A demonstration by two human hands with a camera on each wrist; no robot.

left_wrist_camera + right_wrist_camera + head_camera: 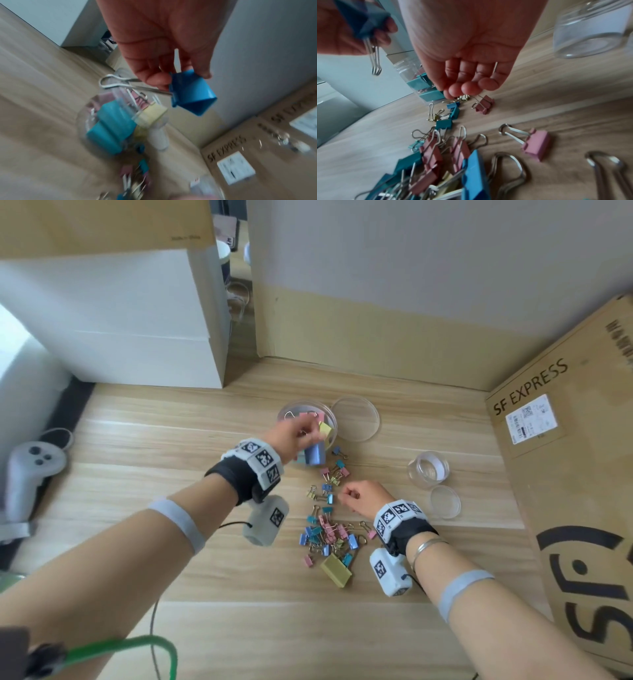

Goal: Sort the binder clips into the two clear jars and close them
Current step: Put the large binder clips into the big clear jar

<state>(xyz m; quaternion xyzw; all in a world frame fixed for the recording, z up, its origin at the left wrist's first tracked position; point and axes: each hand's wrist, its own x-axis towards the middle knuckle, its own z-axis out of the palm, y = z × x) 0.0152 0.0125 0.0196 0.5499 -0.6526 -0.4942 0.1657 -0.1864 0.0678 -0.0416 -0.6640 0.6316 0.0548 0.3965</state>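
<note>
Wood-grain laminate counter [137, 460], pale and smooth, with a messy heap of small binder clips [325, 534] nearest the person: pastel pink, teal, blue and yellow folded-metal bodies with thin wire handles. One chunky yellow clip [336, 570] lies at the near edge of the heap.

Just past that, the right hand [364, 496] hangs low over the clips, fingers curled with the fingertips [467, 88] bunched on a tiny gold-coloured clip [463, 97], so its grip is pinched on that one.

Further on, the left hand [291, 436] has its grip clamped on a big blue clip [190, 93], held right at the mouth of the large clear jar [306, 422], which already has big teal, pink and yellow clips inside. Its flat round clear lid [356, 419] lies just beside it.

Off to the right stands the small clear jar [428, 469], with its own little lid [445, 501] close by. A brown cardboard box [565, 474] sits at the far right.
</note>
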